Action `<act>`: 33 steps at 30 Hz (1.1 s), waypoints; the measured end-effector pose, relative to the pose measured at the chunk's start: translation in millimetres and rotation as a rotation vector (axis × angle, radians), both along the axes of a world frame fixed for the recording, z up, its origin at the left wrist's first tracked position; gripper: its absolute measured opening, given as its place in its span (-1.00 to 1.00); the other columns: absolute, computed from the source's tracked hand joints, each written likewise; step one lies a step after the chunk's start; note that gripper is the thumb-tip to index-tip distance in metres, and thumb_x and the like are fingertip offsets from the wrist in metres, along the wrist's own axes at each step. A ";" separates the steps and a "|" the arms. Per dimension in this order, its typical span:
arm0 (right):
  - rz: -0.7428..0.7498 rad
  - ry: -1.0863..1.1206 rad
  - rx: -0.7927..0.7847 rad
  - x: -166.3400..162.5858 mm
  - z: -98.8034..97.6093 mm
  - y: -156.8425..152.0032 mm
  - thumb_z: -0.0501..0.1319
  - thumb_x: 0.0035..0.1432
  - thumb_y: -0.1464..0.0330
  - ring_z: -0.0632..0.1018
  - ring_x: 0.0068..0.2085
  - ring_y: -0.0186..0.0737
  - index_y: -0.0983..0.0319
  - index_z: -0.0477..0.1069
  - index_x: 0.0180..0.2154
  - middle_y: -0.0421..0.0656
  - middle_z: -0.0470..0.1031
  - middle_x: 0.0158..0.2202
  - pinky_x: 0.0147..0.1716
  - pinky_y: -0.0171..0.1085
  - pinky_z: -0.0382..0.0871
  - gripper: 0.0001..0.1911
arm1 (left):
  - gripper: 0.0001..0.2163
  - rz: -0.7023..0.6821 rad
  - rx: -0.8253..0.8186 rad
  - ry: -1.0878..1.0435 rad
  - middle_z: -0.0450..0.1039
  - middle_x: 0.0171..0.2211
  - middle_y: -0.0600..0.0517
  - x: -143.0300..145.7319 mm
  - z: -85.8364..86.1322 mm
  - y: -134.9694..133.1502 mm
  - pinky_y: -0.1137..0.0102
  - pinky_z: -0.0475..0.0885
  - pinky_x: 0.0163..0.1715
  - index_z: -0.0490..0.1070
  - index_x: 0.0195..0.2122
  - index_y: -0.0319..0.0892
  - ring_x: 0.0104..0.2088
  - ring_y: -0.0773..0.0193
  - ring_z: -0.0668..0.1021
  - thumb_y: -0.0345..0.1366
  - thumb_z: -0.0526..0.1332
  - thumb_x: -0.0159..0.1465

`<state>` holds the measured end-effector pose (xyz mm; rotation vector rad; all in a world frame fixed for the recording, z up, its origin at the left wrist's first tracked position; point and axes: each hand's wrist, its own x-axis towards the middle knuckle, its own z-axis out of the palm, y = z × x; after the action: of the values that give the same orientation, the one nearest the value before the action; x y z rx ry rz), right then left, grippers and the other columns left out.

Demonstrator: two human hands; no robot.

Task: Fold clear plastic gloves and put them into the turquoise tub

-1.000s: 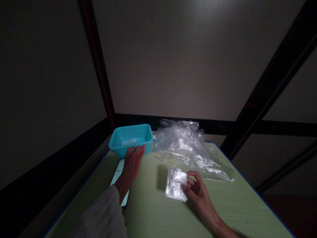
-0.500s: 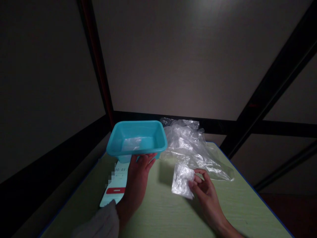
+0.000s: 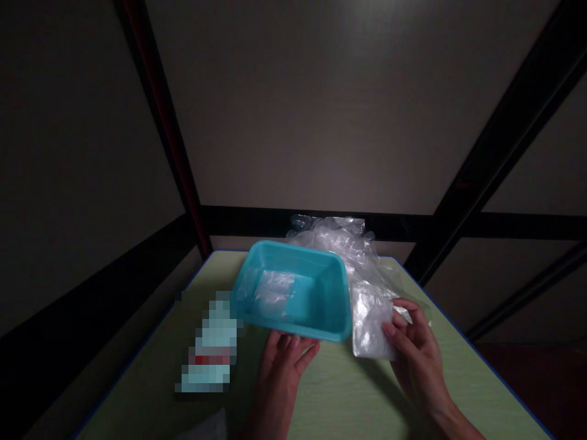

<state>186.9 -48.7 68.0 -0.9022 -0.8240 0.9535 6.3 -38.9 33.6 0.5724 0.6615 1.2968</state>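
Note:
My left hand [image 3: 283,373] grips a turquoise plastic basin [image 3: 297,333] from its near side, fingers bent against the wall below the rim. The basin leans a little toward me, and inside it, on the left, lies a clear plastic packet [image 3: 274,293]. Between the thumb and fingers of my right hand [image 3: 419,348] is a folded clear plastic bag [image 3: 369,321], held up flat just right of the basin. Some of my right fingers are hidden behind it.
Crumpled clear plastic sheeting [image 3: 337,237] lies behind the basin toward the back of the pale green table [image 3: 334,397]. A phone [image 3: 213,342], pixelated, rests at the left. A wall panel [image 3: 312,122] rises behind the table.
The basin has moved right and toward me with my left hand, leaving the phone uncovered. My right hand has shifted right with the folded bag.

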 end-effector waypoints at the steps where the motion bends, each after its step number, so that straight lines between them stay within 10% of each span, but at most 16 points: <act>1: 0.003 0.000 0.006 0.1 0.4 -0.1 0.41 -0.17 0.25 0.41 -0.55 -0.34 0.08 0.29 -0.28 -0.25 0.42 -0.49 -0.59 -0.40 0.24 -0.60 | -0.54 -0.007 -0.025 -0.005 0.50 -0.18 -0.09 1.2 -3.4 -1.7 0.03 0.30 0.02 0.39 -0.11 -0.13 -0.13 -0.02 0.54 -0.09 0.38 -0.02; 14: 0.016 -0.201 0.160 6.2 24.9 4.8 0.36 -0.05 0.27 0.40 -0.54 -0.33 0.04 0.30 -0.22 -0.27 0.40 -0.50 -0.61 -0.41 0.26 -0.66 | -0.46 -0.131 -0.122 -0.036 0.44 -0.06 -0.11 5.1 -26.2 -20.8 0.03 0.28 0.04 0.36 0.00 -0.05 -0.06 -0.03 0.50 -0.04 0.38 -0.01; 21: 0.345 -0.816 0.208 -0.5 63.7 27.5 0.12 0.20 0.37 0.42 -0.36 -0.31 0.12 0.20 -0.04 -0.24 0.32 -0.39 -0.41 -0.36 0.33 -0.72 | -0.48 -0.196 -0.091 -0.101 0.41 0.01 -0.08 3.6 -29.3 -27.7 -0.03 0.21 0.07 0.30 0.07 0.02 0.00 -0.04 0.46 -0.07 0.34 0.08; 33: 0.624 -1.825 0.014 -13.9 67.9 48.8 0.09 0.13 0.56 0.48 -0.35 -0.18 0.31 0.21 0.06 -0.08 0.49 -0.34 -0.40 -0.29 0.30 -0.58 | -0.44 -0.229 -0.072 -0.065 0.44 -0.02 -0.10 4.1 -25.2 -30.5 0.01 0.25 0.05 0.27 0.11 0.01 -0.01 -0.06 0.47 -0.07 0.33 0.08</act>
<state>172.9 0.1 135.8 -1.4512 -2.7488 0.3637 10.4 -69.4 8.3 0.5286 0.5694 1.0686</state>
